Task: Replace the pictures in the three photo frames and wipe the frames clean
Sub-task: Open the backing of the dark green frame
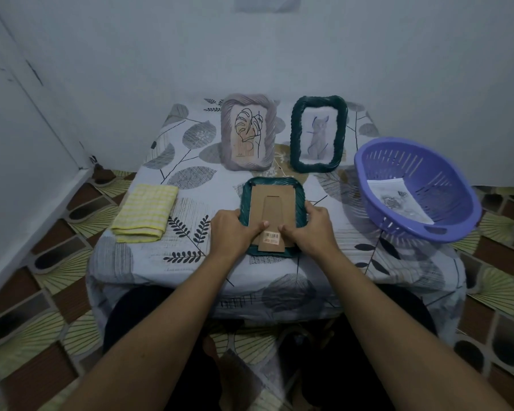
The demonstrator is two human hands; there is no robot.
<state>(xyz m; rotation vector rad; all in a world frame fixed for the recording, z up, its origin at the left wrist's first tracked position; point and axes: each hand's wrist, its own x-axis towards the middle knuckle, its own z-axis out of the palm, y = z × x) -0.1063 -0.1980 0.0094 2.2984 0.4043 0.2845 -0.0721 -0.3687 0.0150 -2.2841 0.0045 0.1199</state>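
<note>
Right now both hands grip the teal frame (pixel 272 183), which lies face down on the desk (pixel 190 256) just ahead of the person. The left hand (pixel 235 229) curls round its left rim and the right hand (pixel 309 229) round its right rim. Both thumbs press on the brown cardboard back (pixel 275 209), either side of a barcode sticker (pixel 272 236).

Beyond the hands 2 more frames stand upright. A grey frame (pixel 247 132) with a line-drawn leaf stands beyond the left hand. A dark green frame (pixel 319 134) with a pale cat drawing stands beyond the right hand. Left of the left hand, apart from it, lies a folded yellow checked cloth (pixel 144 213). Right of the right hand sits a purple slotted basket (pixel 398 164) holding a printed sheet (pixel 398 200).

The fingers are hidden under the frame's rims, and its front face is turned down out of sight. The sticker's print is too small to read, and the sheet's picture is hard to make out.

The frame's near rim lies close to the desk's near edge. Bare leaf-print covering shows between the left hand and the cloth, and between the right hand and the basket, which sits at the desk's right edge. Tiled floor (pixel 42 262) surrounds the desk.
</note>
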